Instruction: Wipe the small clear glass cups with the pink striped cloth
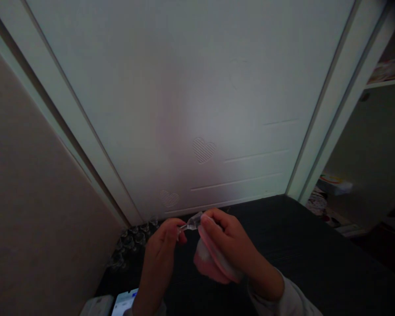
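Note:
A small clear stemmed glass (193, 222) is held sideways between my two hands above the dark tabletop. My left hand (164, 245) pinches it at the foot end, with the thumb and fingers closed on it. Around its bowl end my right hand (228, 235) is closed, pressing a pink and white cloth (212, 261) against the glass. The cloth hangs down below the right fingers. Part of the bowl is hidden by the cloth and fingers.
Several small clear glasses (130, 241) stand at the table's back left corner, by the wall. A lit phone (123, 303) and a white case (98, 305) lie at the front left. Behind the dark table (276, 245) rises a white panel (171, 109) with heart patterns. Shelves are on the right.

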`<state>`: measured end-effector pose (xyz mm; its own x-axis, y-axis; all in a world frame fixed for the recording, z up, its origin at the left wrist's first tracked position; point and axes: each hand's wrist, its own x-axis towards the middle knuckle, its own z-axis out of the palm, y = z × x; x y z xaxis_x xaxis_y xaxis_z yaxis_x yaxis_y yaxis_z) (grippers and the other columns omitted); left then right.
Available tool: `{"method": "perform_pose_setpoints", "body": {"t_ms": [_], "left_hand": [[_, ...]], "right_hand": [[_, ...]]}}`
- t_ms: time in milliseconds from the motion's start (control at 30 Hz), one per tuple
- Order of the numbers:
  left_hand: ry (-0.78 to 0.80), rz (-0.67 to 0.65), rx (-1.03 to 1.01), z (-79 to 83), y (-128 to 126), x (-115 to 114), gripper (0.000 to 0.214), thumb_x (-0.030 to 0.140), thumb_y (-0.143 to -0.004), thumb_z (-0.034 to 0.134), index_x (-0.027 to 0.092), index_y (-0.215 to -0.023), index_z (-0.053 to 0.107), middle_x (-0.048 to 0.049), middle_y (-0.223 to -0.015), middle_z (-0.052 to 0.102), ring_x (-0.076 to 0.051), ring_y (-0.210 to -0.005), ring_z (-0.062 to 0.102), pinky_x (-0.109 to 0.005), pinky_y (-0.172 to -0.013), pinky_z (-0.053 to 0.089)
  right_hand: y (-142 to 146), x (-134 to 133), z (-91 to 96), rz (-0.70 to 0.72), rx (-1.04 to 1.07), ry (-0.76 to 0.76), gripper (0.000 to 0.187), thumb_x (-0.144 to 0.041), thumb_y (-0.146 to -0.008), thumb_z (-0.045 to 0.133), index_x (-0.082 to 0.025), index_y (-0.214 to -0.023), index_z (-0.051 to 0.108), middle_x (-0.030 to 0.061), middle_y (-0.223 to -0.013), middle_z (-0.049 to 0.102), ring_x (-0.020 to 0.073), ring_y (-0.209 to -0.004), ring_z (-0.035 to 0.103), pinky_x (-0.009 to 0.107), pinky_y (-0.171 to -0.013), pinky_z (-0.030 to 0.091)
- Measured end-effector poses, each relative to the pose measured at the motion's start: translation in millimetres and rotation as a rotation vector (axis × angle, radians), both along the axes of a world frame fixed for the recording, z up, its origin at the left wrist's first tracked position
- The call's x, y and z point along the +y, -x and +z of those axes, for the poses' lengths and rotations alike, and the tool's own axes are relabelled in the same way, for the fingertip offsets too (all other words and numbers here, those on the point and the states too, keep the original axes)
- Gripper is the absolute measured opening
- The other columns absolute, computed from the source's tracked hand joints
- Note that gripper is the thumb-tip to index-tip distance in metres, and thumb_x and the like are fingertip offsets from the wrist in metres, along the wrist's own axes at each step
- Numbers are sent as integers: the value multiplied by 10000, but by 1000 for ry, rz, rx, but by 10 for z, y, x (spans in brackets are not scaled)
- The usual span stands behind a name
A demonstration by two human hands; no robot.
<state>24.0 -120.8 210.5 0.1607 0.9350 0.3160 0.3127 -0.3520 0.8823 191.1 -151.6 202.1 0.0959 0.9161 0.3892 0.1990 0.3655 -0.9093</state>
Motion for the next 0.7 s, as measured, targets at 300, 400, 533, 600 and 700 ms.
{"method": "perform_pose_setpoints", "body": {"t_ms": [300,400,533,600,700], "left_hand": [[-145,-44,-30,-177,227,20,428,354,-741,778,250,-1152,716,-1,-860,762,-189,-750,656,-306,-773,512],[-161,-9,61,-151,225,0,307,327,-737,774,282,-1041,783,12,-791,767,-195,-731,677,-297,-735,528],[-173,10,96,-127,199,-4,265,345,-749,758,292,-1005,806,6,-778,776,-217,-722,700,-306,-712,550],[-181,33,99,-113,193,-3,267,346,-745,756,298,-1003,807,13,-766,772,-216,-715,700,-304,-709,553],[-147,58,94,-55,175,-16,275,353,-699,758,273,-956,810,16,-715,762,-219,-690,702,-312,-696,557]], "right_hand": [[-15,53,-106,-5,138,22,331,-473,-893,572,-203,-705,603,-9,-653,578,161,-628,510,288,-603,408],[-24,60,-121,2,148,22,326,-475,-891,573,-203,-715,615,-6,-670,583,164,-641,521,289,-614,410],[-26,50,-108,3,133,21,324,-477,-894,571,-198,-746,641,-1,-687,605,168,-656,544,290,-624,416],[-26,37,-92,3,121,16,321,-472,-896,567,-198,-745,641,-1,-684,609,168,-652,548,289,-619,417],[-30,12,-65,-11,90,9,304,-446,-899,556,-199,-743,640,0,-681,612,166,-653,554,286,-616,421]]}}
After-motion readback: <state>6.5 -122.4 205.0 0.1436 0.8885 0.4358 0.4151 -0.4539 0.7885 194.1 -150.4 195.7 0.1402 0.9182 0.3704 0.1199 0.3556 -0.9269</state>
